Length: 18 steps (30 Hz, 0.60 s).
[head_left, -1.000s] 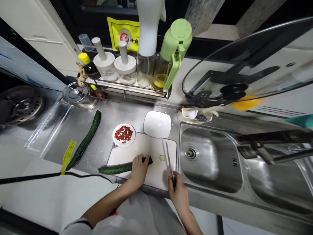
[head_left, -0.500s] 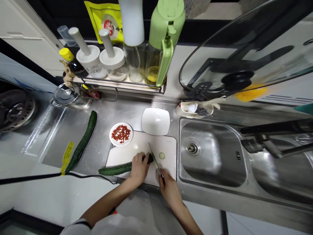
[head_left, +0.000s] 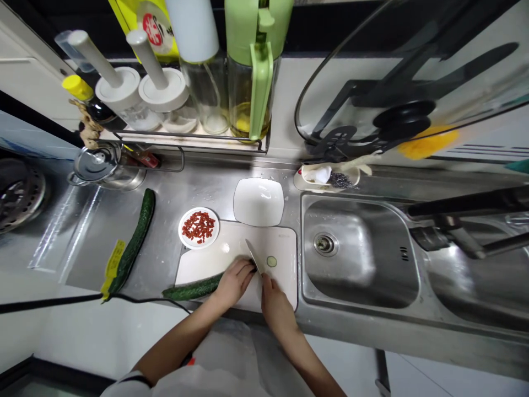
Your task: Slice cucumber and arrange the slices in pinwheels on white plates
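A dark green cucumber (head_left: 190, 288) lies across the near edge of a white cutting board (head_left: 285, 251), and my left hand (head_left: 235, 280) presses down on its right end. My right hand (head_left: 276, 307) grips the handle of a knife (head_left: 253, 257). The blade rests right against my left fingertips at the cucumber's cut end. One round cucumber slice (head_left: 271, 261) lies on the board just right of the blade.
A small plate of red berries (head_left: 199, 227) and a white square dish (head_left: 258, 201) sit behind the board. A second cucumber (head_left: 133, 246) lies at the left. The steel sink (head_left: 357, 259) is at the right, with a rack of bottles (head_left: 194, 138) behind.
My right hand carried the knife left from the board's right side to the cucumber's cut end beside my left fingers. The view has dipped lower and closer.
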Each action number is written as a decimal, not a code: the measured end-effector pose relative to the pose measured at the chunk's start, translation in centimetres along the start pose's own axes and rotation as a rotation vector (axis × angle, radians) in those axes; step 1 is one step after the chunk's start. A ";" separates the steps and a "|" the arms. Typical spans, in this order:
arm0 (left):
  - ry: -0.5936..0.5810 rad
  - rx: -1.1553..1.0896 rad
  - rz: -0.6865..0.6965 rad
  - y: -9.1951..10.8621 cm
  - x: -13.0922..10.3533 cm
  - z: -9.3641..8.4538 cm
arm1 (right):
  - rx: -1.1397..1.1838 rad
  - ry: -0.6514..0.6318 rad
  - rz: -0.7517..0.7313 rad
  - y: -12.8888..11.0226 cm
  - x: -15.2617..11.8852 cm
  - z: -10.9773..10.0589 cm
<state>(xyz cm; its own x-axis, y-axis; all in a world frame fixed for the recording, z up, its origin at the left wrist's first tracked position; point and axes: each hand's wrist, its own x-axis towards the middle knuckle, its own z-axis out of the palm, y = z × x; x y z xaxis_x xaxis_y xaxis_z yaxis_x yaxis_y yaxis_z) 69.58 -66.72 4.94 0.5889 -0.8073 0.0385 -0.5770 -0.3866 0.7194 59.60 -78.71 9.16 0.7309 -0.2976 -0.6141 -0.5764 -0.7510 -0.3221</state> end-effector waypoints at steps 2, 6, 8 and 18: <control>0.007 0.008 0.019 -0.2 -0.1 0.1 | -0.005 -0.003 0.009 0.0 0.1 -0.3; 0.000 0.030 0.027 -0.3 -0.3 0.2 | -0.040 0.014 -0.009 0.8 -1.4 -0.4; -0.013 0.038 0.023 -0.4 -0.3 0.2 | -0.064 -0.001 -0.014 1.3 -2.7 -0.4; -0.007 0.071 0.037 -0.6 -0.5 0.2 | -0.072 -0.089 -0.021 2.4 -6.2 0.6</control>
<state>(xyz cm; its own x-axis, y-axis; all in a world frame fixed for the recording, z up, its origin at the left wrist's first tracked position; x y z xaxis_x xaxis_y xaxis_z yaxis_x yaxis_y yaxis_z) 69.49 -66.19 4.32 0.5624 -0.8248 0.0590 -0.6371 -0.3867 0.6668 53.45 -78.35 11.80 0.7052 -0.2306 -0.6705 -0.5315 -0.7977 -0.2847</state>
